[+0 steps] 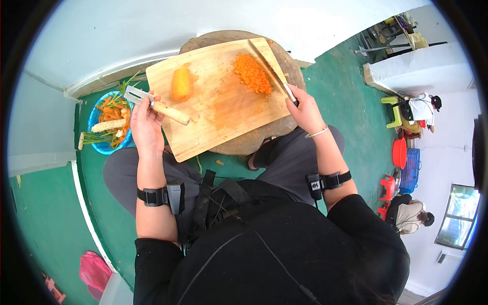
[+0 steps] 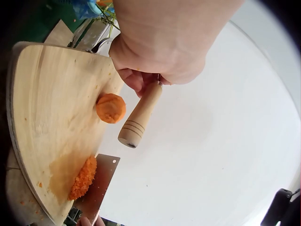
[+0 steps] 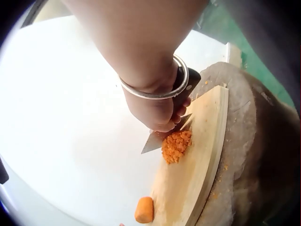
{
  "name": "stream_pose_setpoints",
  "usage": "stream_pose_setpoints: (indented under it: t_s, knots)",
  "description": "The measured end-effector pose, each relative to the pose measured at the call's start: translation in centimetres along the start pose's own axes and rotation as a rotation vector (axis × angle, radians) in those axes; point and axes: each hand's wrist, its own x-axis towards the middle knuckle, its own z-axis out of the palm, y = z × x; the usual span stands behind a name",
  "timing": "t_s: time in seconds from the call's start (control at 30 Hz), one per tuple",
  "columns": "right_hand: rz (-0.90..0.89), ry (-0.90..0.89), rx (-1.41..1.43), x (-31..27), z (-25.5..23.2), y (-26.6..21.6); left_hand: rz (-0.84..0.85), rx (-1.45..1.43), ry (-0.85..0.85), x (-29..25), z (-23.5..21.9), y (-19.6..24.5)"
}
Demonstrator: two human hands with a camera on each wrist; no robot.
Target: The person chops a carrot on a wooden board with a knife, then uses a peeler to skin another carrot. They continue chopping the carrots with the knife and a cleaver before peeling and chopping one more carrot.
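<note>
My left hand (image 1: 146, 122) holds a peeler by its metal head, its wooden handle (image 1: 172, 113) pointing over the board's left part; the left wrist view shows the handle (image 2: 141, 113) hanging below the fingers. My right hand (image 1: 306, 111) grips the dark handle of a wide-bladed knife (image 1: 268, 66), the blade beside a heap of chopped orange bits (image 1: 252, 74) at the right of the wooden cutting board (image 1: 213, 122). A peeled orange piece (image 1: 181, 85) lies on the board's left half, touched by neither hand. In the right wrist view the blade (image 3: 153, 142) stands beside the heap (image 3: 177, 146).
A round wooden block (image 1: 231, 147) supports the board. Left of it a blue basin (image 1: 93, 120) holds peelings, green stalks and a pale cob. The wall (image 1: 112, 40) rises behind. Two people, red stools and a blue crate (image 1: 410, 170) are far right.
</note>
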Motion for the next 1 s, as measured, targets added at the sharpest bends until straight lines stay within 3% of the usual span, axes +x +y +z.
stream_pose_setpoints:
  t_s: [0.1, 0.23, 0.33, 0.47, 0.57, 0.67, 0.9, 0.97, 1.0]
  knots:
    - [0.055, 0.106, -0.08, -1.7, 1.6, 0.1, -0.002, 0.001, 0.007, 0.1, -0.2, 0.0]
    - [0.034, 0.108, 0.009, -3.6, 3.1, -1.5, -0.01, 0.011, -0.008, 0.1, -0.3, 0.0]
    - [0.092, 0.171, 0.142, -3.6, 3.2, -2.2, -0.009, 0.005, -0.005, 0.2, -0.5, -0.1]
    - [0.088, 0.191, 0.104, -1.5, 2.3, -0.5, -0.015, 0.01, -0.019, 0.2, -0.5, -0.2]
    - [-0.038, 0.225, -0.193, 1.4, 2.1, 2.5, -0.009, 0.016, -0.022, 0.0, -0.5, -0.3]
    - [0.016, 0.187, -0.352, 3.5, 2.7, 4.1, -0.021, 0.026, -0.028, -0.4, -0.3, -0.5]
    - [0.019, 0.094, -0.473, 4.2, 4.4, 5.0, -0.046, 0.135, -0.151, -2.5, 0.5, -1.1]
    - [-0.132, 0.147, -0.454, 4.2, 4.7, 5.1, -0.077, 0.169, -0.174, -3.1, 1.3, -1.2]
    - [-0.125, 0.154, -0.448, 4.1, 4.9, 5.0, -0.076, 0.179, -0.18, -3.4, 1.7, -1.3]
